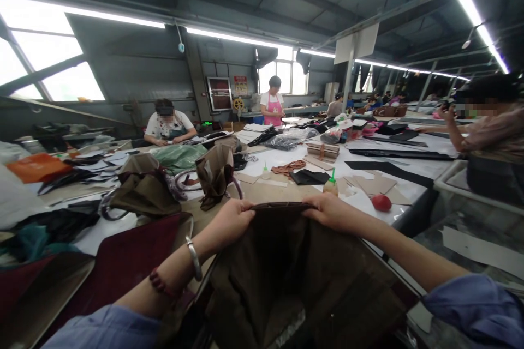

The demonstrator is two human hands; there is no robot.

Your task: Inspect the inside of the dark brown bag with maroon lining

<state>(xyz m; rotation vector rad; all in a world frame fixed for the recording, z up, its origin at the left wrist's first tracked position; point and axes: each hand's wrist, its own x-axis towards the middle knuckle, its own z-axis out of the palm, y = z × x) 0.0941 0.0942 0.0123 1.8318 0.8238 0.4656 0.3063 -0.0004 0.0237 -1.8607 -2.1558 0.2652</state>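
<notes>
A dark brown bag (303,272) gapes toward me in the lower middle, its inner lining and a pale label in view. On the left part of its far rim, my left hand (232,220) pinches the edge between thumb and fingers. My right hand (332,211) grips the same rim a short way to the right, the stretch between them pulled fairly straight. Just beyond the right hand stands a glue bottle (331,184) with a green nozzle. Beyond the left hand sits a small brown bag (214,180), upright on the table. The bag's lower outside is hidden.
Another brown bag (143,192) stands farther left, near dark red panels (135,256). A red round object (381,203), cardboard pieces (374,184) and black strips (388,172) lie on the white table (352,151). Co-workers stand or sit across the table and at right.
</notes>
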